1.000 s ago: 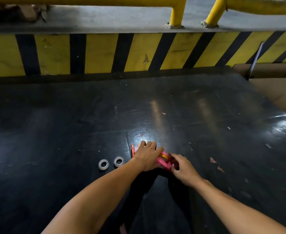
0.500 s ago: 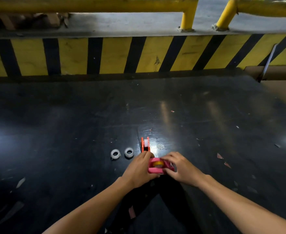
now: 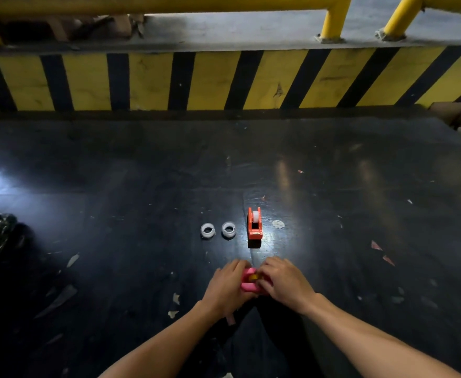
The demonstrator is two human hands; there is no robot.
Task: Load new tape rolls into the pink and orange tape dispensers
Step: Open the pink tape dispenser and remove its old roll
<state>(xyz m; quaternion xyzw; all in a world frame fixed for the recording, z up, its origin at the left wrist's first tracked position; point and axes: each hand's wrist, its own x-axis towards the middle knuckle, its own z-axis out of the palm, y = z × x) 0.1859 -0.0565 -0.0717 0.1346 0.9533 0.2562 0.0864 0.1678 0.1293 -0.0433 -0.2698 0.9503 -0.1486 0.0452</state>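
Gripping the pink tape dispenser (image 3: 248,285) from both sides, a person works low over a dark, scuffed surface (image 3: 333,186), the left hand (image 3: 228,285) closed around the near-left flank and the right hand (image 3: 284,281) closed over the right, fingers curled across the top. A glimpse of a yellow roll (image 3: 252,277) shows between the hands, seemingly seated in the dispenser's cradle; the two-sided hold appears meant to steady the small body while the roll is pressed home, though how fully it sits cannot be told. Beyond the hands, the orange tape dispenser (image 3: 255,225) stands upright and apart, a pale roll visible in its slot, apparently already loaded. Just to its left lie two small white rings (image 3: 218,230), side by side and near each other; whether they are spent cores or fresh rolls is unclear. Paper scraps (image 3: 175,305) litter the surface before a yellow-and-black striped barrier (image 3: 147,80).
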